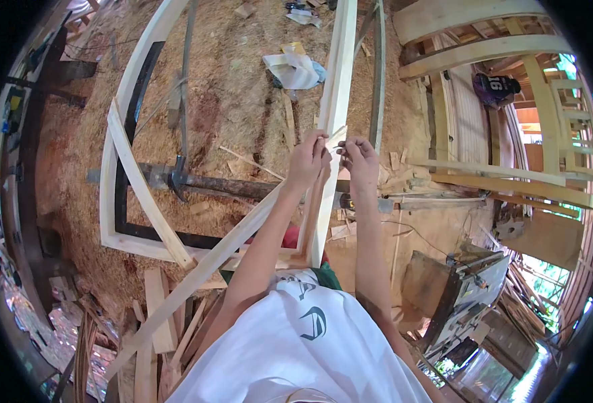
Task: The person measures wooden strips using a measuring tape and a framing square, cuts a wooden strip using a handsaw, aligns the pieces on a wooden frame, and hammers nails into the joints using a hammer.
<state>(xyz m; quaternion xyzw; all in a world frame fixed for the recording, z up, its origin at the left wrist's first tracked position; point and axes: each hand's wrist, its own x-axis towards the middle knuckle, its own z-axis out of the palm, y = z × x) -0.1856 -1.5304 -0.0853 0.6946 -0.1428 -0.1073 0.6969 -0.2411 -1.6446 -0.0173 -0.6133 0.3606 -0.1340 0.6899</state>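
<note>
A pale wooden frame (112, 195) lies in front of me, and its long right beam (339, 74) runs away from my body. Over this beam both hands are close together. My left hand (308, 160) has its fingers pinched at the beam's left edge; what they hold is too small to name. My right hand (360, 158) is just to the right, fingers curled and pressed together, with a small dark thing at the tips that I cannot make out. A thin pale sliver (337, 133) shows between the hands.
A hammer (177, 178) rests by a long dark bar (233, 187) crossing under the frame. Diagonal battens (142, 181) lie over its left side. A plastic bag (293, 70) is on the sawdust floor. Stacked timber and a person (496, 87) are at right.
</note>
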